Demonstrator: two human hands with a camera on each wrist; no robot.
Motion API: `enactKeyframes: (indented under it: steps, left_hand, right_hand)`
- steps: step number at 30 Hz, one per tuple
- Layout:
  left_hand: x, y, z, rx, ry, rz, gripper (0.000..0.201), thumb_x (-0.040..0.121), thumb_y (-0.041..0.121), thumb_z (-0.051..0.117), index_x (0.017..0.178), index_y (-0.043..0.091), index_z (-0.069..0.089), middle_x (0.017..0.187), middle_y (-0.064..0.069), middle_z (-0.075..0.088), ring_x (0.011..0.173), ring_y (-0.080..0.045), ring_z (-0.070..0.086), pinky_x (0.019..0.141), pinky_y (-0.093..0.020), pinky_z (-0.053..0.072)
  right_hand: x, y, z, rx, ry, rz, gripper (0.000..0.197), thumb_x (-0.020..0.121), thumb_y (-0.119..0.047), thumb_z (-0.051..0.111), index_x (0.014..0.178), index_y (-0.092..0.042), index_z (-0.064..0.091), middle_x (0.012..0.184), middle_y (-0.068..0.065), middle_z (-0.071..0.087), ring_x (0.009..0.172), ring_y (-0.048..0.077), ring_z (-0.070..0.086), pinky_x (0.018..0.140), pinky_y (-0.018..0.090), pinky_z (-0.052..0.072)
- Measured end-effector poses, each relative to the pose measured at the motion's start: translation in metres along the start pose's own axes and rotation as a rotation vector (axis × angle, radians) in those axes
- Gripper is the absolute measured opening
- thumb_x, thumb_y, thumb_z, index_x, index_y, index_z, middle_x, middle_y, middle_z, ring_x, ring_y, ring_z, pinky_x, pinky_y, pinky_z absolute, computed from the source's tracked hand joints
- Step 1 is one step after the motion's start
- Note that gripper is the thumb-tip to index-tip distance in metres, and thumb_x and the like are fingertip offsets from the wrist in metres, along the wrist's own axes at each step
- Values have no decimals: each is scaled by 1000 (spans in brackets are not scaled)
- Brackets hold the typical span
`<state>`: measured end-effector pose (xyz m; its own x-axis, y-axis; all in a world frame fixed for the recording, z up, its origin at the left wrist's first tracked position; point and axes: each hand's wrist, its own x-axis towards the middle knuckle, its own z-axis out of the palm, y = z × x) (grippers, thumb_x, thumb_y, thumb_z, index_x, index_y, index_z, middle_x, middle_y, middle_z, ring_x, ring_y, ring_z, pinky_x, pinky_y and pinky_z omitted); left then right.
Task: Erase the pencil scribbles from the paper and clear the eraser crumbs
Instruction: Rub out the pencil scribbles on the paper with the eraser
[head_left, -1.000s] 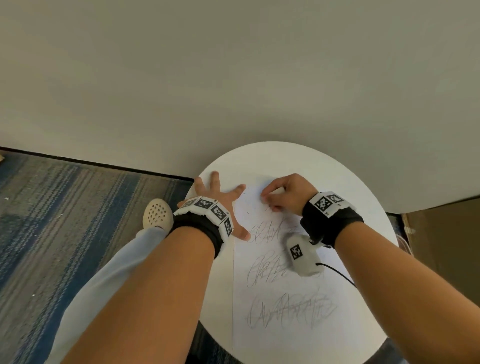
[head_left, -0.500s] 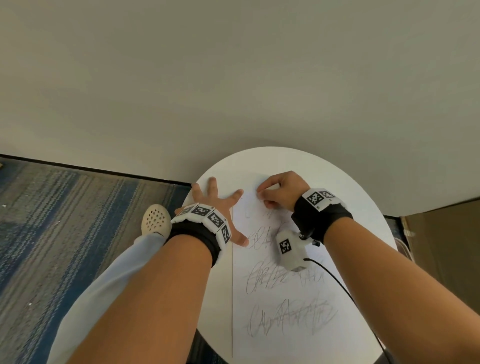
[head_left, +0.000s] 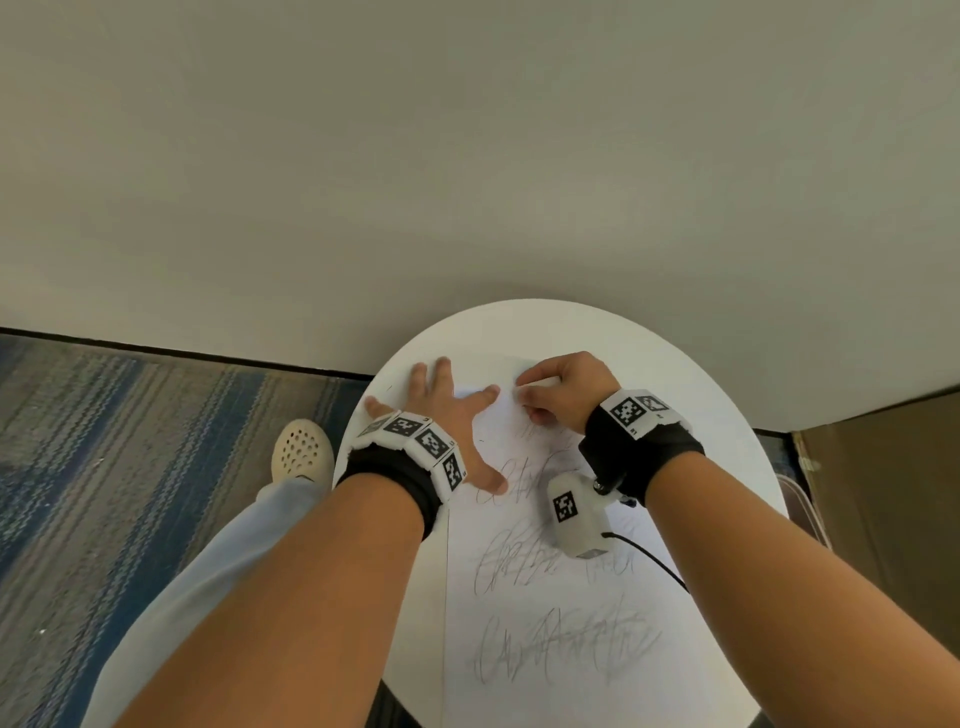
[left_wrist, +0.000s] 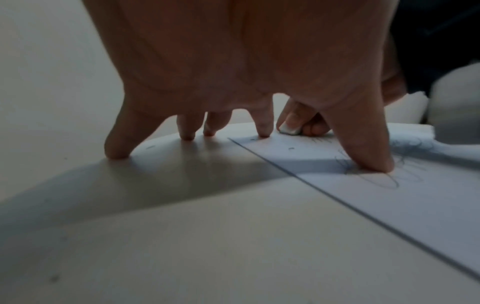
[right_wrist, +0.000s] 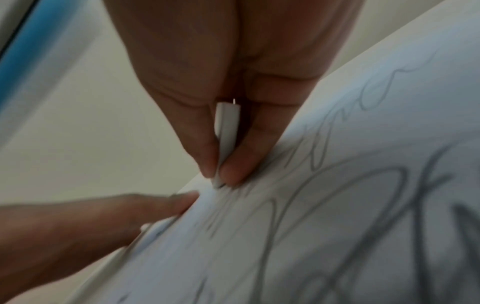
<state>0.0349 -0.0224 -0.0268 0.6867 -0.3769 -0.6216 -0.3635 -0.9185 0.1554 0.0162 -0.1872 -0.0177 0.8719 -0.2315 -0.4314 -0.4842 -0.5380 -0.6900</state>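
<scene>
Three scribbles (head_left: 566, 647) remained (top row half-rubbed); your right hand (head_left: 563, 389) pinched the eraser (right_wrist: 226, 131), left hand (head_left: 441, 415) splayed flat on the paper (head_left: 545, 696). Next: firm strokes downward.

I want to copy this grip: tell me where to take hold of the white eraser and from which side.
Pinch the eraser across its two flat faces near the working end, coming from above, as the right hand does: it is a thin slab held on edge, tip on the paper.

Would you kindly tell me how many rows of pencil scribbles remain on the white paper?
4: a faint top row by the right hand, one at the left thumb, a middle row, and a bottom row. The wrist camera hides parts.
</scene>
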Motion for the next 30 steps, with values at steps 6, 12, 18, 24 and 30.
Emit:
enactKeyframes:
  steps: [6,12,18,24,30]
  left_hand:
    - [0,0,-2,-16,-2,-14,115,58,75,72,145,56,-1,155,0,-30,142,-32,-28,102,-76,13]
    - [-1,-2,-1,-40,-22,-51,116,55,79,70,141,62,-6,153,4,-34,140,-36,-31,99,-80,12]
    - [-4,-2,-2,-46,-30,-41,114,58,78,69,141,61,-7,153,3,-35,140,-36,-30,99,-80,11]
    - [-8,-1,-4,-30,-28,-43,113,59,79,68,142,60,-6,154,2,-33,141,-37,-27,99,-79,14]
    - [-9,0,-4,-21,-35,-49,113,60,79,67,142,60,-7,154,2,-34,141,-37,-27,99,-79,13]
  right_hand:
    - [-11,0,4,-46,-38,-21,8,80,-18,67,80,-24,73,60,-1,66,56,10,60,65,20,52]
    - [-12,-3,0,-80,-77,-38,9,81,-19,67,77,-26,71,62,0,67,56,9,60,64,17,51]
    - [-17,-2,7,-101,-153,-53,14,79,-18,65,72,-29,71,62,2,68,60,11,60,74,25,54]
    - [-20,-5,17,-75,-156,-37,17,76,-13,64,72,-27,71,61,2,66,59,10,60,64,23,55]
    - [-16,-2,10,15,-52,-12,8,80,-15,66,79,-20,73,61,6,68,54,12,62,68,25,58]
